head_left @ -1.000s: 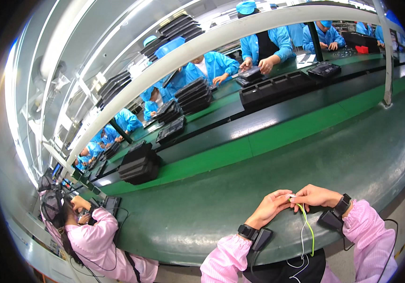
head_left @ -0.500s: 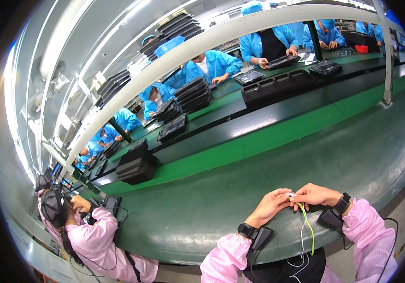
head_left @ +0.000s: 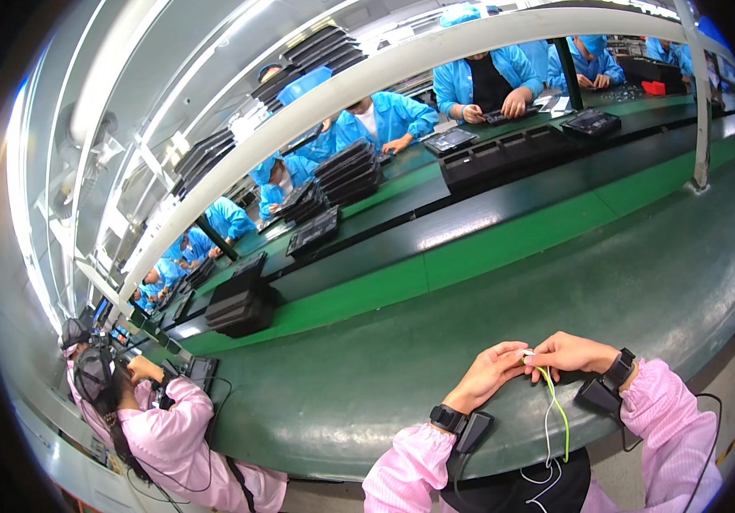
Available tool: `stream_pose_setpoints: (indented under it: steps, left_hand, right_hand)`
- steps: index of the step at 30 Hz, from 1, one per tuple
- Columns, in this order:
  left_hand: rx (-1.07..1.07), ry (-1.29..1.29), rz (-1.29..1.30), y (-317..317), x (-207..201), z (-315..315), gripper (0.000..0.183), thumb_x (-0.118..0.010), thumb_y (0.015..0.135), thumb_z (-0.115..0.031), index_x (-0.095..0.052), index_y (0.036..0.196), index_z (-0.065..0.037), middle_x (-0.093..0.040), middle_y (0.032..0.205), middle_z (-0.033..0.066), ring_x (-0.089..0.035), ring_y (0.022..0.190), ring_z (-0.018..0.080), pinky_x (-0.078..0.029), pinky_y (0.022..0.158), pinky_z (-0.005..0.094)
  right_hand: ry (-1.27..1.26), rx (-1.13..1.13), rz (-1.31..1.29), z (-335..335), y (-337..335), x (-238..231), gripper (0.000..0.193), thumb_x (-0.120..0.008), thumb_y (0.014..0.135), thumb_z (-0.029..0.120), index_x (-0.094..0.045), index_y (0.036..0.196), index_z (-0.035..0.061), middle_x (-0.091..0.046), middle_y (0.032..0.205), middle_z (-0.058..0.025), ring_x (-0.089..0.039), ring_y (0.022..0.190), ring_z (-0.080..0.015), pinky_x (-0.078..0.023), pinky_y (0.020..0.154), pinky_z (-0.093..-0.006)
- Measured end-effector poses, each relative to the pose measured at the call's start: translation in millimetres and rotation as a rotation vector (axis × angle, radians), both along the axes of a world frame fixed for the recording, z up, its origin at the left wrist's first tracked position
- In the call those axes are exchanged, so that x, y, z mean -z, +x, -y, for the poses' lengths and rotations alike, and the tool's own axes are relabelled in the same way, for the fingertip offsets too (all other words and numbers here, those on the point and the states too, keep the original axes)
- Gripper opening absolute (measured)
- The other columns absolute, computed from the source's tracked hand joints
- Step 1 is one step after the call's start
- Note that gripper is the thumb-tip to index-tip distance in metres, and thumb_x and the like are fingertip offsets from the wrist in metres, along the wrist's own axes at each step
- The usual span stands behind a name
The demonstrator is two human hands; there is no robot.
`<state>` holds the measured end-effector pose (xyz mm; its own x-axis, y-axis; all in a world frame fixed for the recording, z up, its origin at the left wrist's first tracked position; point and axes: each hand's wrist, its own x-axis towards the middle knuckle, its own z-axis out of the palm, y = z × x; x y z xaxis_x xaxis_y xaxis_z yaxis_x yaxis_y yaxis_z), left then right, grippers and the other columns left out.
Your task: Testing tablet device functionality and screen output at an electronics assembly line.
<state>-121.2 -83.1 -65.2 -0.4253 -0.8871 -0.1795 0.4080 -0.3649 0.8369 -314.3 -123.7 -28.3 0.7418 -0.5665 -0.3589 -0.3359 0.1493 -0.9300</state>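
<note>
My left hand (head_left: 485, 376) and my right hand (head_left: 585, 352) meet fingertip to fingertip over the near edge of the green bench. Both are closed in a pinch at the top end of a thin two-coloured cable. Its yellow-green strand (head_left: 564, 416) bends down from the fingers, while the white strand (head_left: 547, 429) hangs beside it in a loose curl toward my lap. A small white piece (head_left: 527, 352) shows between the fingertips; its exact kind is too small to make out. Dark bands with black boxes sit on both my wrists.
The green bench (head_left: 342, 393) curves around me. Beyond it runs a dark conveyor strip (head_left: 470, 224) with stacked black trays (head_left: 243, 306). A pale rail (head_left: 401, 44) crosses above. At left sits a co-worker in pink (head_left: 175, 423); several co-workers in blue (head_left: 393, 117) work opposite.
My hands and the cable stay almost in place. Across the line, a co-worker in blue has lowered a dark flat unit and shifted a hand over it.
</note>
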Motion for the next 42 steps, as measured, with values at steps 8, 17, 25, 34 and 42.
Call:
stream_pose_setpoints:
  steps: [8,17,25,34,42]
  left_hand:
    - [-0.005,0.003,-0.006,-0.2,-0.1,-1.4,0.027,-0.051,0.089,-0.013,-0.049,0.111,0.002,-0.056,0.106,0.0107,-0.054,0.098,0.0182,-0.044,0.091,0.0303]
    - [0.012,0.002,0.002,0.8,0.4,0.0,0.028,-0.052,0.089,-0.015,-0.049,0.111,0.002,-0.056,0.105,0.0103,-0.054,0.098,0.0177,-0.044,0.09,0.0303]
    - [0.015,-0.007,-0.027,0.7,0.7,-0.6,0.027,-0.052,0.089,-0.015,-0.05,0.11,0.001,-0.056,0.105,0.0095,-0.055,0.096,0.0174,-0.044,0.089,0.0299]
    - [0.02,-0.011,-0.023,0.9,0.8,-0.8,0.027,-0.052,0.088,-0.014,-0.049,0.11,0.001,-0.056,0.104,0.0093,-0.055,0.094,0.0167,-0.044,0.089,0.0299]
    - [-0.001,0.002,-0.012,0.9,2.2,-0.4,0.027,-0.052,0.088,-0.014,-0.049,0.11,0.001,-0.056,0.105,0.0098,-0.055,0.095,0.0172,-0.044,0.089,0.03]
  right_hand:
    - [-0.009,-0.005,-0.003,-0.9,-0.1,0.4,0.034,-0.051,0.088,0.032,-0.065,0.083,0.002,-0.063,0.072,-0.0017,-0.049,0.051,-0.0058,-0.041,0.048,-0.0194]
    - [0.004,-0.017,-0.019,-0.1,0.1,-1.4,0.033,-0.051,0.088,0.031,-0.065,0.085,0.0018,-0.064,0.073,-0.0024,-0.049,0.051,-0.0059,-0.041,0.048,-0.0191]
    - [0.013,0.015,-0.011,-1.4,0.1,-2.0,0.034,-0.051,0.089,0.032,-0.065,0.085,0.0016,-0.064,0.073,-0.0023,-0.049,0.051,-0.006,-0.041,0.048,-0.0195]
    - [0.006,-0.011,-0.042,-0.1,0.0,-1.5,0.032,-0.051,0.089,0.031,-0.065,0.087,0.0019,-0.064,0.074,-0.0027,-0.05,0.052,-0.006,-0.042,0.049,-0.0193]
    - [0.007,-0.019,0.002,0.1,0.5,0.1,0.033,-0.051,0.089,0.031,-0.065,0.087,0.0014,-0.064,0.073,-0.0024,-0.049,0.052,-0.0059,-0.042,0.049,-0.0194]
